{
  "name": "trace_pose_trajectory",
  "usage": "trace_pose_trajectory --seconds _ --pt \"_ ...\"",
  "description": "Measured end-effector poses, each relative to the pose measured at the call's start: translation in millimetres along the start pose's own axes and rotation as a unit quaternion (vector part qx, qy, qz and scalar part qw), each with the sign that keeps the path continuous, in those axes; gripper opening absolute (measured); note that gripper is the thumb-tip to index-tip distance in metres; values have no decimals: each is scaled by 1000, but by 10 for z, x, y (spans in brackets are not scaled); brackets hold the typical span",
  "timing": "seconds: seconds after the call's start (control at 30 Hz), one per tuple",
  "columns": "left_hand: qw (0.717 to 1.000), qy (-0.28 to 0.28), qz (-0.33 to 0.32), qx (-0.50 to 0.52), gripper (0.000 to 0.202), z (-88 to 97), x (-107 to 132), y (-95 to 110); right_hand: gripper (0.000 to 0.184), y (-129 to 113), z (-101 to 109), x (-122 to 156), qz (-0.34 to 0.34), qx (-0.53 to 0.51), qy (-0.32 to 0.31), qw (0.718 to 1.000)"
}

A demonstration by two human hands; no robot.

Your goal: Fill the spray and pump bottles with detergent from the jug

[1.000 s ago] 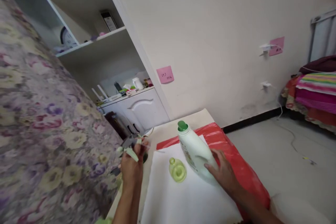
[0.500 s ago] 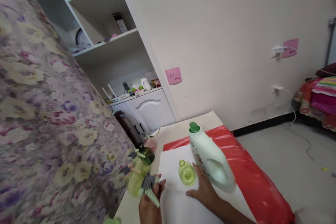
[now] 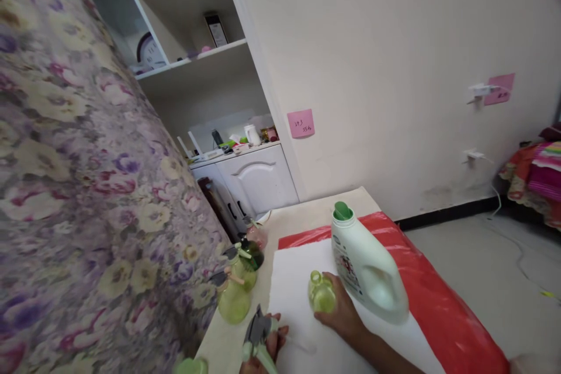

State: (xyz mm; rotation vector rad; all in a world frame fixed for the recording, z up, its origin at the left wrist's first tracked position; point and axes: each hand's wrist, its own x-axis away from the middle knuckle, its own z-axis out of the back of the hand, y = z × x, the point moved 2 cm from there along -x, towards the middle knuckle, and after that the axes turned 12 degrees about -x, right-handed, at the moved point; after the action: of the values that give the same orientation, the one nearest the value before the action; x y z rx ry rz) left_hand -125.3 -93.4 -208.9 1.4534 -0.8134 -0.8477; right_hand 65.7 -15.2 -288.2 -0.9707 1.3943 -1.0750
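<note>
In my left hand (image 3: 275, 340), low in the view, is a grey and pale green trigger spray head (image 3: 258, 330), its thin clear tube pointing right over the white paper (image 3: 291, 272). My right hand (image 3: 344, 311) wraps round the right side of a small translucent yellow-green bottle (image 3: 322, 295) with an uncapped neck. Just right of that hand stands a large pale green detergent jug (image 3: 372, 266) with a green spout and no cap. Left of the paper, yellow-green spray bottles (image 3: 234, 302) with their trigger heads stand along the table's edge.
A dark green bottle (image 3: 253, 252) and a pink one (image 3: 257, 234) stand farther back on the left. Red plastic (image 3: 438, 298) lies under the paper. A green cap-like object (image 3: 190, 366) is at the lower edge. A floral curtain (image 3: 109, 187) hangs close on the left.
My right hand has closed round the small bottle, which now stands more upright. The spray head in my left hand has turned, and its tube shows. The whole view has shifted slightly.
</note>
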Motion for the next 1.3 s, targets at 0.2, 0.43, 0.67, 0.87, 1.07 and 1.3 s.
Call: trace_pose_trajectory --seconds 0.2,0.43,0.67,0.87,1.07,1.3 --pt "995 14 -66 -77 39 -80 276 563 85 -298 425 556 7 -7 -102 995" --pt "995 -29 -95 5 32 -372 629 1003 85 -467 708 898 3 37 -141 989" --pt "994 -22 -101 -40 32 -548 759 1056 86 -486 728 909 4 39 -141 989" --pt "993 -30 -102 -56 27 -576 781 1012 87 -427 724 911 22 48 -150 987" --pt "996 -59 -52 -44 42 -636 799 777 87 -564 741 910 26 39 -155 987" --pt "991 -118 -23 -57 40 -740 810 267 91 -626 760 920 31 30 -168 985"
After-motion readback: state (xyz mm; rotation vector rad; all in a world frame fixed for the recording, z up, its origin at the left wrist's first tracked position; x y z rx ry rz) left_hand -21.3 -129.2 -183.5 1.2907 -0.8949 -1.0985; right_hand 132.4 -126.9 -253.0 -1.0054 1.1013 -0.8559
